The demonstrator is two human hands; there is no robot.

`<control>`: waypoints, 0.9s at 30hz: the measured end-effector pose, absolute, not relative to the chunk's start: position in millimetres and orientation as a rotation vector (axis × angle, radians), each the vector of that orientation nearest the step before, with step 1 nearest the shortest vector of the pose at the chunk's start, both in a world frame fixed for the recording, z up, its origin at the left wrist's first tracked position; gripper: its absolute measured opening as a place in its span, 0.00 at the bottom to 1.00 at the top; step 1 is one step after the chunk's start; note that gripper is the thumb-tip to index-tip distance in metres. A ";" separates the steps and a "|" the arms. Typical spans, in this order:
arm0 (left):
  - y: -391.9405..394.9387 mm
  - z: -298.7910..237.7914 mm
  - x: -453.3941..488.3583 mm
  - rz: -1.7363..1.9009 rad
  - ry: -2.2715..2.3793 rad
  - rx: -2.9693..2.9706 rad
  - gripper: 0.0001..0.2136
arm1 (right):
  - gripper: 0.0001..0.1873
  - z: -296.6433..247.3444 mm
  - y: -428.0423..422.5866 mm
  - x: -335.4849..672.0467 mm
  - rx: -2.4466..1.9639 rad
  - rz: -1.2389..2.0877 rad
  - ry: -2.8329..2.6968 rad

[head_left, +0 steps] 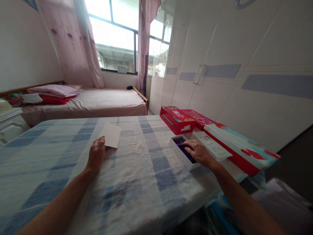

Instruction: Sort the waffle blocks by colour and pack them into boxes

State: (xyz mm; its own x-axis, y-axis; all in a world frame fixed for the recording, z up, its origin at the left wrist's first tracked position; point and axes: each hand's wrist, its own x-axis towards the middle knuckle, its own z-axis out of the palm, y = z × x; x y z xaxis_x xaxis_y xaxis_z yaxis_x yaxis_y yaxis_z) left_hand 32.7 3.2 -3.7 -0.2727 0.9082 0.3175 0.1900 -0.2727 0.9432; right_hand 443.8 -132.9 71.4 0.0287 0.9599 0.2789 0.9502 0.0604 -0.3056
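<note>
My left hand is closed on the near left edge of a plain white card, which it holds over the checked tablecloth. On the right, my right hand reaches into an open white box. Dark purple pieces lie inside that box; they are too small to name. The fingers are bent over the pieces, and whether they grip one is hidden.
Beyond the white box stand a red box and a long red and white box, with a printed sheet beside it. A blue and white tablecloth covers the table. Past it are a bed and a white wardrobe.
</note>
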 end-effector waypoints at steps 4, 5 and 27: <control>-0.5 -0.7 33.1 1.556 1.404 1.403 0.24 | 0.18 71.1 -131.7 449.4 -1.907 -0.051 -1.862; -1.1 -0.1 33.1 1.557 1.406 1.405 0.24 | 0.19 70.3 -135.3 453.4 -1.934 -0.102 -1.828; -33.8 41.8 64.0 1.558 0.907 0.952 0.18 | 0.18 63.6 -172.5 445.8 -1.741 -0.132 -1.804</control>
State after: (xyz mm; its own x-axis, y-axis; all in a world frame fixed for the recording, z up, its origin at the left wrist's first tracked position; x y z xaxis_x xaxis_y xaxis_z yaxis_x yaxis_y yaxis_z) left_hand 64.0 -33.8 41.8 -0.1348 0.9835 0.1207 -0.3810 -0.1639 0.9099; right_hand 445.8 -172.5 63.6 0.0616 0.8699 0.4894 0.9318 0.1256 -0.3406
